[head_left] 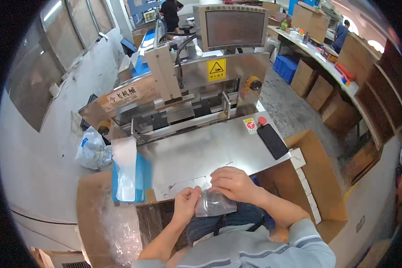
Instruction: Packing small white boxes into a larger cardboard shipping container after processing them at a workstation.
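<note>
A person sits at a steel surface [201, 152], seen from above. Both hands hold a small clear bag [213, 203] at the surface's near edge, just above the lap. The left hand [186, 204] pinches the bag's left edge with its fingers; the right hand [233, 183] closes its fingers over the bag's top. A phone [272, 140] lies to the right, beside a red button [262, 120]. A stack of bags [126, 172] lies to the left. A sealing machine [183, 85] stands behind.

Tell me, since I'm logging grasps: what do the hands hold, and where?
Both hold a small clear plastic bag: left hand at its left edge, right hand at its top.
</note>
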`<action>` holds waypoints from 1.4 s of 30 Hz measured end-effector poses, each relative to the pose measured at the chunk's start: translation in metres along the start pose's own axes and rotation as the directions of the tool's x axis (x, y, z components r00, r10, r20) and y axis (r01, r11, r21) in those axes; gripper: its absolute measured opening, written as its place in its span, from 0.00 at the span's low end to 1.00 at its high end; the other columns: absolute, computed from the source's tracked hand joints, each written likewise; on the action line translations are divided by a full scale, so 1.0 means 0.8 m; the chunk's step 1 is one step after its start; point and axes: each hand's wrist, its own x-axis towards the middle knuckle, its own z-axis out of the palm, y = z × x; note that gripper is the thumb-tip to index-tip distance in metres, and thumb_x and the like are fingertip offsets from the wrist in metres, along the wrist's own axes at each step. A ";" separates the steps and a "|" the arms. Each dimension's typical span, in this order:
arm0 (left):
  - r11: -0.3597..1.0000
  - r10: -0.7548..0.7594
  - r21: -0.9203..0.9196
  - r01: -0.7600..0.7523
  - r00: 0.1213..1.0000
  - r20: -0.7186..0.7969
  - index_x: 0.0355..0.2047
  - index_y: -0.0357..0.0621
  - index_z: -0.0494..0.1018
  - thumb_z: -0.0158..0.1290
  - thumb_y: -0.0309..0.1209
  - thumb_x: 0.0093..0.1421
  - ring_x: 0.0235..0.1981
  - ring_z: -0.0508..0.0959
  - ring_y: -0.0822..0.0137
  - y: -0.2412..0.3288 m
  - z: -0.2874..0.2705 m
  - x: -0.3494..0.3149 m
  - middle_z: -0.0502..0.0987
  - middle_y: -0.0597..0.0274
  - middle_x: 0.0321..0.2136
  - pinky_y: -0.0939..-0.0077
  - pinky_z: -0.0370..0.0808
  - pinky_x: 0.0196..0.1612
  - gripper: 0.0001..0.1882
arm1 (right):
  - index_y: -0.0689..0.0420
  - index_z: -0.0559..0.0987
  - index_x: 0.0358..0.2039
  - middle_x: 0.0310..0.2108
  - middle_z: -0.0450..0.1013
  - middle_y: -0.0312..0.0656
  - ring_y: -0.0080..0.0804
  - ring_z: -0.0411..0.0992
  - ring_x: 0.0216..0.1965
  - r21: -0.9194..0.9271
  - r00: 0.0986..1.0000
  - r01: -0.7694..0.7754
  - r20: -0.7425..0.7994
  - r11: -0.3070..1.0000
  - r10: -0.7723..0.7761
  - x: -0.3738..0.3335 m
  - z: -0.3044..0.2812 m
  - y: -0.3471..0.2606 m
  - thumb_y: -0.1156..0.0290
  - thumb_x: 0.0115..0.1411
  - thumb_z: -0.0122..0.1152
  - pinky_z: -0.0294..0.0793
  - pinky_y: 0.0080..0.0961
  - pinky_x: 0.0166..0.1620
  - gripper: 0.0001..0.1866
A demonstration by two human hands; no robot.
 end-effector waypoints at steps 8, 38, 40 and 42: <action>0.447 0.469 0.633 -0.632 0.768 0.436 0.51 0.44 0.77 0.60 0.28 0.59 0.29 0.81 0.57 0.086 0.033 -0.010 0.82 0.49 0.42 0.70 0.77 0.34 0.18 | 0.58 0.80 0.27 0.24 0.76 0.44 0.45 0.76 0.34 -0.096 0.930 -0.008 0.365 0.995 0.043 -0.026 0.008 0.020 0.67 0.55 0.65 0.75 0.41 0.41 0.08; 0.716 0.255 0.476 -0.511 0.826 0.502 0.39 0.37 0.78 0.56 0.27 0.64 0.26 0.81 0.66 0.080 -0.004 0.033 0.83 0.54 0.33 0.73 0.77 0.30 0.07 | 0.57 0.81 0.33 0.27 0.77 0.50 0.51 0.76 0.32 0.230 0.799 -0.407 0.558 0.884 0.223 -0.021 -0.052 0.057 0.61 0.62 0.62 0.73 0.41 0.36 0.12; 0.598 0.233 0.583 -0.550 0.815 0.531 0.38 0.38 0.77 0.55 0.29 0.65 0.26 0.81 0.57 0.085 -0.007 0.030 0.82 0.49 0.31 0.67 0.77 0.31 0.07 | 0.58 0.82 0.32 0.26 0.76 0.48 0.50 0.76 0.31 0.261 0.775 -0.520 0.545 0.814 0.320 -0.020 -0.055 0.050 0.61 0.62 0.63 0.73 0.39 0.35 0.12; 0.464 0.208 0.662 -0.588 0.799 0.564 0.37 0.38 0.76 0.54 0.30 0.65 0.27 0.81 0.48 0.093 -0.009 0.023 0.80 0.45 0.28 0.62 0.76 0.31 0.07 | 0.59 0.83 0.33 0.30 0.78 0.46 0.44 0.77 0.36 0.250 0.667 -0.579 0.693 0.776 0.275 -0.024 -0.062 0.049 0.65 0.61 0.65 0.75 0.37 0.41 0.10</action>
